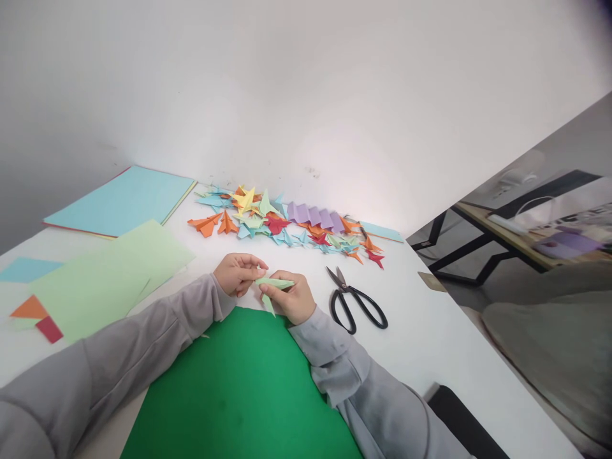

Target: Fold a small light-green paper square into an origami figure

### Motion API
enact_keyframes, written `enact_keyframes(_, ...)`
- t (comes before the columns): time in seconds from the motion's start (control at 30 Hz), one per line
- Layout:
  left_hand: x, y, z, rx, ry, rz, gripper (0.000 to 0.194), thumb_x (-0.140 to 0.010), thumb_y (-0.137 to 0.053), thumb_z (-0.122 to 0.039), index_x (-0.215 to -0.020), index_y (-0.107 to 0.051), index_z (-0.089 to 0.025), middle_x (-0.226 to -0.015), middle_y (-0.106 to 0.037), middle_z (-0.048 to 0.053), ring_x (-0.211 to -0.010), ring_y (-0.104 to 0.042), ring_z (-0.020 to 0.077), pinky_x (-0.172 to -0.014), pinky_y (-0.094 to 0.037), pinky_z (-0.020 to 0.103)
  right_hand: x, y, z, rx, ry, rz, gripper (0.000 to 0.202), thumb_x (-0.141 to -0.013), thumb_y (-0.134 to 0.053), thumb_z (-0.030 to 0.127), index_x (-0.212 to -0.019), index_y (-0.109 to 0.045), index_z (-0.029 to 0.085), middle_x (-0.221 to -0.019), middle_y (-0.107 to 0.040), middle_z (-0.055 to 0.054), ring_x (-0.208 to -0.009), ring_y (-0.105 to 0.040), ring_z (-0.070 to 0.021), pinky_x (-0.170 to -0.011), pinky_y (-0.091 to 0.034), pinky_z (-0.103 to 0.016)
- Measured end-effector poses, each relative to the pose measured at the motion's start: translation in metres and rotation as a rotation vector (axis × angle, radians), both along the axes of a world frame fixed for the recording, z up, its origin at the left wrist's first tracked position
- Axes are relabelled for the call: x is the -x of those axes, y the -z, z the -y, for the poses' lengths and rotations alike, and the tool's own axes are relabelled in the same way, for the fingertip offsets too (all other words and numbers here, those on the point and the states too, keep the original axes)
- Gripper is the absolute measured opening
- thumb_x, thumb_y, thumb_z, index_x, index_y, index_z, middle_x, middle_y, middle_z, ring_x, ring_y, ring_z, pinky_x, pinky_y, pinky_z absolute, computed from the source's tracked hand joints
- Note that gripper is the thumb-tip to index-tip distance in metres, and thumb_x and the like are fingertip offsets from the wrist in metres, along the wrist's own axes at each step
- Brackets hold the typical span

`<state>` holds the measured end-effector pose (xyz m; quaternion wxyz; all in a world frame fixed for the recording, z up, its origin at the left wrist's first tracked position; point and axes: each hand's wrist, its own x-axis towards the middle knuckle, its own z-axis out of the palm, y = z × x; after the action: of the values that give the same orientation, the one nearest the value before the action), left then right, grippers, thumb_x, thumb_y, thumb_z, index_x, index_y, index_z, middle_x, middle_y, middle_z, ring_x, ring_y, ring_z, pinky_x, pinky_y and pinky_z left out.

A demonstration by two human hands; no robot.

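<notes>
A small folded light green paper piece (277,282) is held up just above the far edge of a green sheet (239,389). My right hand (297,298) grips it between thumb and fingers, and one pointed part hangs down below the thumb. Close on its left side, my left hand (239,274) has thumb and fingertips pinched together at the paper's left tip. Beyond both hands lies a row of folded paper shapes in several colours, among them a yellow one (245,200), a red one (276,223) and orange ones (204,225).
Black-handled scissors (356,299) lie partly open right of my hands. Light green sheets (109,274), a blue-topped stack (127,201) and orange and red scraps (49,329) are at the left. A black object (463,424) rests at the lower right. Behind stands a wall (287,95).
</notes>
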<state>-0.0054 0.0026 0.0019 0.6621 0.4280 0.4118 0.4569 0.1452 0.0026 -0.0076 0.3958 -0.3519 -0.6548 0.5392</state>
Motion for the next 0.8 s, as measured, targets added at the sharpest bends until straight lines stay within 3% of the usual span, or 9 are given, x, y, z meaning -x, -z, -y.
enact_keyframes(0.37,-0.0031,0.0044,0.0007,-0.024,-0.155,-0.045,0.019,-0.061,-0.061,-0.024,-0.076,-0.059,-0.012,-0.033,-0.043,-0.009,-0.019,-0.032,0.0048,-0.025,-0.021,0.018,-0.0009,0.0011,-0.0002,0.028,-0.002,0.022,0.023,-0.064,-0.066,0.036,-0.055,-0.056,0.017,-0.046,-0.059,0.001,-0.038,-0.045,-0.0095,-0.038,-0.035,-0.022)
enact_keyframes(0.53,-0.0042,0.0046,0.0007,-0.027,-0.176,0.002,0.026,-0.066,-0.059,-0.037,-0.077,-0.059,-0.012,-0.045,-0.051,-0.005,-0.024,-0.041,0.0069,-0.025,-0.023,0.019,-0.0002,-0.0012,-0.0001,0.041,0.017,0.014,0.022,-0.062,-0.067,0.035,-0.055,-0.056,0.017,-0.046,-0.059,0.002,-0.038,-0.047,-0.0101,-0.040,-0.038,-0.023)
enact_keyframes(0.63,-0.0051,0.0031,0.0012,-0.045,-0.206,0.037,0.035,-0.064,-0.061,-0.045,-0.074,-0.058,-0.012,-0.053,-0.058,-0.001,-0.026,-0.042,0.0063,-0.027,-0.026,0.019,0.0001,-0.0015,-0.0007,0.036,0.040,0.014,0.022,-0.062,-0.066,0.034,-0.054,-0.056,0.017,-0.046,-0.060,0.001,-0.039,-0.048,-0.0106,-0.041,-0.039,-0.023)
enact_keyframes(0.8,-0.0061,0.0056,0.0012,-0.101,-0.252,-0.068,0.032,-0.053,-0.073,-0.038,-0.063,-0.057,-0.012,-0.033,-0.047,-0.005,-0.027,-0.040,0.0062,-0.031,-0.028,0.018,-0.0002,-0.0004,-0.0017,0.005,0.084,0.017,0.021,-0.064,-0.066,0.032,-0.054,-0.055,0.017,-0.044,-0.058,0.001,-0.039,-0.048,-0.0105,-0.041,-0.038,-0.023)
